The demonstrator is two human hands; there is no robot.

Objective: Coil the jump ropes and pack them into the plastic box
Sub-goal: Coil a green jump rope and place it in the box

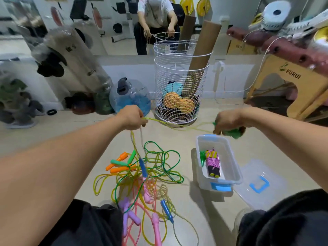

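Head view: the left hand [134, 118] pinched the yellow rope [179, 126], which ran sideways to the right hand [226, 122], fingers curled round its green handles [232, 133] just above the plastic box [230, 160] holding 1 coiled rope [213, 161].

Beige floor [204, 219], wall mirror [110, 23], white wire basket [177, 82], wooden stool [284, 86].
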